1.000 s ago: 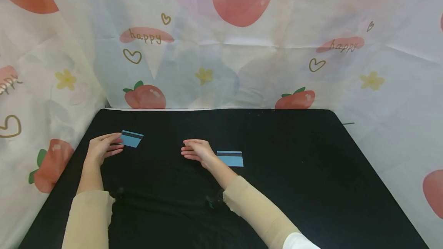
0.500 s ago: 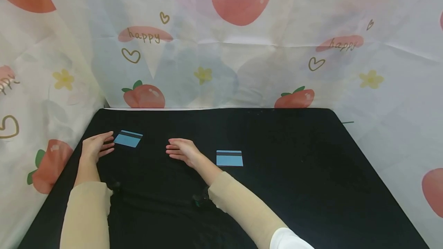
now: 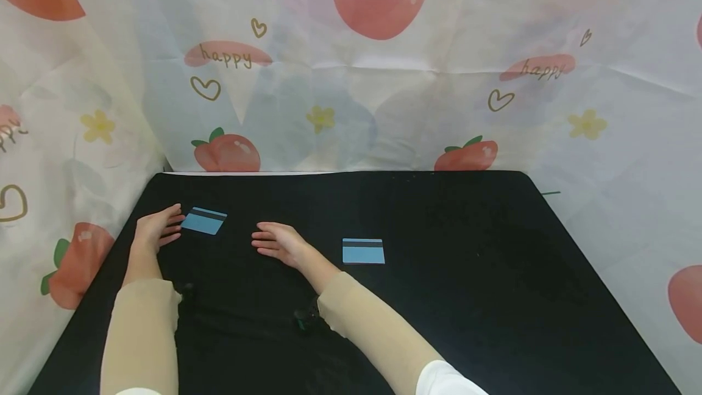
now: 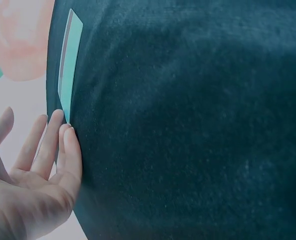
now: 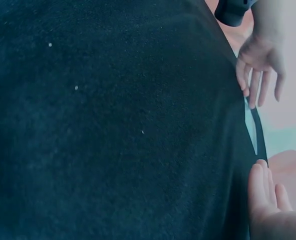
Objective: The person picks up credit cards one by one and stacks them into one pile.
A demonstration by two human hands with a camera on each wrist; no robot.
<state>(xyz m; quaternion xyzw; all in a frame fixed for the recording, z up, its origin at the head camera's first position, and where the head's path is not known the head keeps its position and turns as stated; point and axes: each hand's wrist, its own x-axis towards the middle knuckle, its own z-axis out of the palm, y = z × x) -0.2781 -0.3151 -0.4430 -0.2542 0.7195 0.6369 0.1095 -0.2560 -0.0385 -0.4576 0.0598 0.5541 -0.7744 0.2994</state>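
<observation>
Two blue cards with a dark stripe, like bank cards, lie flat. At the left card (image 3: 203,223), my left hand (image 3: 156,229) reaches its near-left edge with loosely extended fingers; whether the fingertips touch it I cannot tell. The left wrist view shows this card (image 4: 72,65) just beyond the fingertips of the left hand (image 4: 35,187), palm turned up to the camera. Between the two cards hovers my right hand (image 3: 282,245), holding nothing, fingers pointing left. The other card (image 3: 364,253) lies to its right. In the right wrist view, the right hand (image 5: 272,215) has extended fingers.
A black cloth (image 3: 466,297) covers the table. Behind and at both sides hangs a pale curtain (image 3: 384,102) printed with fruit, hearts and flowers. A dark device (image 3: 305,317) is at the right wrist.
My left hand has drawn left off the left card, whose near-left corner now shows, then shifted slightly forward. My right hand has moved left, away from the right card. Both cards lie in place.
</observation>
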